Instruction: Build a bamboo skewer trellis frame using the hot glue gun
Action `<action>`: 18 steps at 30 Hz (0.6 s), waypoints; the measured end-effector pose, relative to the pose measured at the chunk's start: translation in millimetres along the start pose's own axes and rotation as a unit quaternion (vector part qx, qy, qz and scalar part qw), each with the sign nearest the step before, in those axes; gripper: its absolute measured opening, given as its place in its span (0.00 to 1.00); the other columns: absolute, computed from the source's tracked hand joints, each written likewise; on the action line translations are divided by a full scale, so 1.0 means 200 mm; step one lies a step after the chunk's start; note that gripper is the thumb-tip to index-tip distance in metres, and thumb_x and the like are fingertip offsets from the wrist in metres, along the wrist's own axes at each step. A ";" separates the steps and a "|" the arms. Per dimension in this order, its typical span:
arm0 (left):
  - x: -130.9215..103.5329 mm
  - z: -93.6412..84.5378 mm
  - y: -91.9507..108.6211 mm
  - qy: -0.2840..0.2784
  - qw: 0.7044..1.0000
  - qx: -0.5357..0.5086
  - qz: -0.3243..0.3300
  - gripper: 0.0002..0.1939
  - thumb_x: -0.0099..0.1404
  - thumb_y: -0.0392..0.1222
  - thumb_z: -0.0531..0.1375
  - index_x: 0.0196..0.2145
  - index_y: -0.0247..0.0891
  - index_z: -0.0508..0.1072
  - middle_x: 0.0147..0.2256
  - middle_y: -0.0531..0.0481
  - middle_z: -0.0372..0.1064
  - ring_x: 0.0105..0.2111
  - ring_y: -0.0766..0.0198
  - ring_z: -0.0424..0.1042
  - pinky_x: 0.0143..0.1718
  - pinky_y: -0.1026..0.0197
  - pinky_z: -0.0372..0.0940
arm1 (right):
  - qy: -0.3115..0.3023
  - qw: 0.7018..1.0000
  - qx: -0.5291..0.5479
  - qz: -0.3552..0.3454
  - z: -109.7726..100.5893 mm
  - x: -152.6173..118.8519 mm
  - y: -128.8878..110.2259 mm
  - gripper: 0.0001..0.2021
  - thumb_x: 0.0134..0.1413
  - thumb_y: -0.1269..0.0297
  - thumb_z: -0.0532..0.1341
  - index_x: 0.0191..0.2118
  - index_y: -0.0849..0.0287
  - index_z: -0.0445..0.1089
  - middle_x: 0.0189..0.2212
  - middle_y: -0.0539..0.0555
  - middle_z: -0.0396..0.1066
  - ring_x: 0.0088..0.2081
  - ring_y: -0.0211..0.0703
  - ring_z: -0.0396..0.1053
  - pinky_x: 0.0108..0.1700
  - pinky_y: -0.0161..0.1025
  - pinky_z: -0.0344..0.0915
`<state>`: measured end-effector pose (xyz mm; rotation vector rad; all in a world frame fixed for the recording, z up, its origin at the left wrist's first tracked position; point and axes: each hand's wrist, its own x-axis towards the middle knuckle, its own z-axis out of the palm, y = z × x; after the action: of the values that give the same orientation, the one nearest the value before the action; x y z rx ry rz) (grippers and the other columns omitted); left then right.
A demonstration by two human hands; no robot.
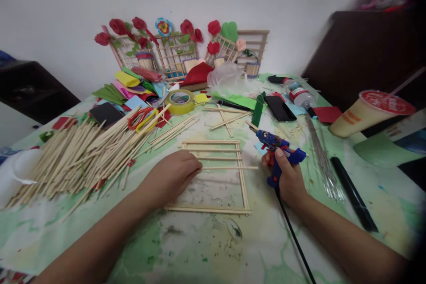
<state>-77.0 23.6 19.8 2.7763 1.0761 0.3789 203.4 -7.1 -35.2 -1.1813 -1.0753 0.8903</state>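
In front of me a rectangular frame of wooden sticks (244,188) lies flat on the table, with a few crossbars across its far part. My left hand (175,173) is closed at the frame's left side, pinching the left end of a loose-looking stick (229,168). That stick lies across the frame and juts past its right side. To the right of the frame, my right hand (289,177) is wrapped round the handle of a blue hot glue gun (274,141). The gun's nozzle points up and left, and its black cord trails toward me.
A big heap of sticks (76,155) spreads at left, with scissors (141,120) on it. Tape (180,101), a phone (280,108), a plastic bottle (297,93) and a drink cup (366,111) stand or lie beyond. Stick lattices with paper flowers (173,53) lean against the wall.
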 end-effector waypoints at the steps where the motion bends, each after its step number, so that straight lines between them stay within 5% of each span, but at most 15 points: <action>1: -0.01 0.00 0.01 0.005 1.000 0.005 0.005 0.13 0.67 0.38 0.50 0.34 0.37 0.73 0.32 0.45 0.71 0.35 0.60 0.68 0.37 0.59 0.63 | 0.003 1.000 0.001 0.006 0.00 0.00 -0.01 0.19 0.57 0.48 0.55 0.24 0.57 0.63 0.22 0.49 0.62 0.27 0.40 0.61 0.31 0.36 0.59; 11: -0.17 0.03 -0.10 0.153 0.988 0.024 -0.003 0.08 0.64 0.35 0.55 0.37 0.37 0.75 0.33 0.46 0.73 0.33 0.62 0.71 0.36 0.62 0.66 | 0.014 0.998 0.034 0.043 -0.02 0.01 -0.01 0.17 0.56 0.49 0.56 0.25 0.56 0.63 0.22 0.51 0.62 0.27 0.42 0.62 0.33 0.39 0.61; 18: -0.14 0.07 -0.11 0.135 0.991 0.021 -0.001 0.09 0.63 0.32 0.56 0.40 0.37 0.73 0.34 0.46 0.72 0.34 0.61 0.69 0.34 0.60 0.67 | -0.004 0.998 0.024 0.066 -0.03 0.01 -0.04 0.19 0.55 0.47 0.54 0.24 0.57 0.64 0.22 0.52 0.62 0.27 0.42 0.62 0.32 0.39 0.60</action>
<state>-106.5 19.8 -4.2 2.8177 1.1523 0.7575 209.3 -8.6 -28.0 -1.2208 -0.9854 1.0191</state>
